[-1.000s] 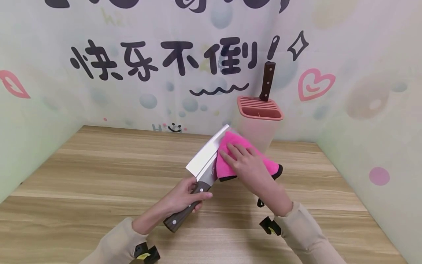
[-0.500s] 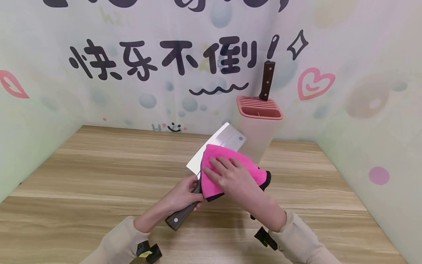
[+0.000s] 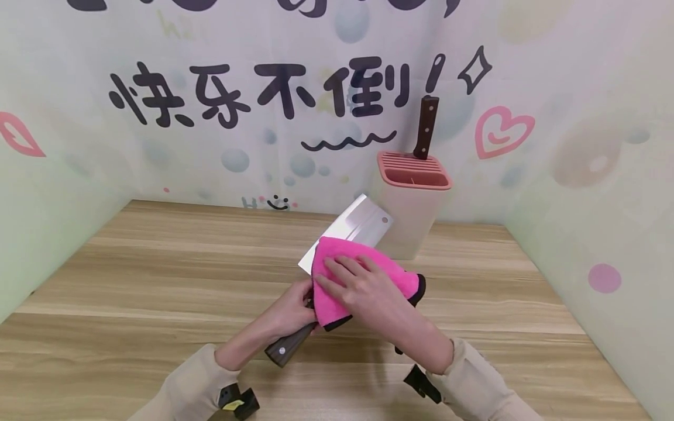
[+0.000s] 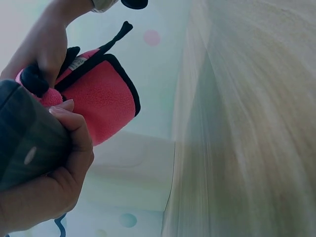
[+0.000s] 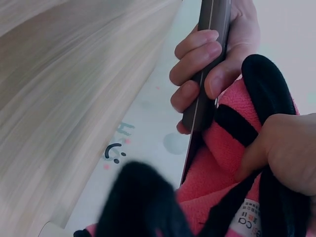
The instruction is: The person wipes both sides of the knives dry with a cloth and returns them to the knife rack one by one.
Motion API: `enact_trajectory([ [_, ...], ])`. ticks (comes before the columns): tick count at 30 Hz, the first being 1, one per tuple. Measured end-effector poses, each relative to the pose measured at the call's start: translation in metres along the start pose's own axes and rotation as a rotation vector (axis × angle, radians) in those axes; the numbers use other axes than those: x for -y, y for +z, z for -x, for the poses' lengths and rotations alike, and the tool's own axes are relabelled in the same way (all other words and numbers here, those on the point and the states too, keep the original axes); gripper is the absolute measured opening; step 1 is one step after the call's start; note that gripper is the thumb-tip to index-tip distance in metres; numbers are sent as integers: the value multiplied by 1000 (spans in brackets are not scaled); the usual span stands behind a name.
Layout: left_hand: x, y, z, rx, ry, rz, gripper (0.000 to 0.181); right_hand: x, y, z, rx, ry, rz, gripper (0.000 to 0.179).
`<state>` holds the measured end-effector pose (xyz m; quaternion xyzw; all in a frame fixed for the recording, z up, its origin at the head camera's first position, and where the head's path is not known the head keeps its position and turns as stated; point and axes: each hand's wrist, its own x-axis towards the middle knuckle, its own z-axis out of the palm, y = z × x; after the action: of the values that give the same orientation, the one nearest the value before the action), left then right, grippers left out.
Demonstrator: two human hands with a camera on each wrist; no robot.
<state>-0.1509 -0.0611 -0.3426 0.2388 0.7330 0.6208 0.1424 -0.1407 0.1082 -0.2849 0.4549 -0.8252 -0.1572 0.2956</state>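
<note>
A cleaver (image 3: 360, 219) is held up above the table, its broad shiny blade pointing away to the upper right. My left hand (image 3: 288, 313) grips its dark riveted handle (image 3: 282, 349), with the fingers curled around it in the right wrist view. Over the blade's near part lies a pink cloth (image 3: 392, 271) with black edging. My right hand (image 3: 363, 292) holds this cloth against the blade close to the left hand, fingers spread on top. In the right wrist view its thumb (image 5: 254, 155) presses into the cloth's underside. The cloth hides where blade meets handle.
Behind the blade's tip stands a pale knife block (image 3: 408, 225) with a pink slotted top. One dark-handled knife (image 3: 426, 128) sticks up from it. The wood-grain table (image 3: 158, 280) is bounded by printed cloth walls (image 3: 210, 158).
My right hand has drawn the cloth down the blade toward the handle and left hand, baring the blade's far end. The left hand and cleaver have hardly moved.
</note>
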Motion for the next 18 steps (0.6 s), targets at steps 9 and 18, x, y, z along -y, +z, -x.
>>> enact_trajectory([
  [9,1,1,3,34,-46,48,31,-8,6,2,31,74,-39,42],
  [18,1,2,6,39,-73,44,26,-27,16,6,22,158,-110,43],
])
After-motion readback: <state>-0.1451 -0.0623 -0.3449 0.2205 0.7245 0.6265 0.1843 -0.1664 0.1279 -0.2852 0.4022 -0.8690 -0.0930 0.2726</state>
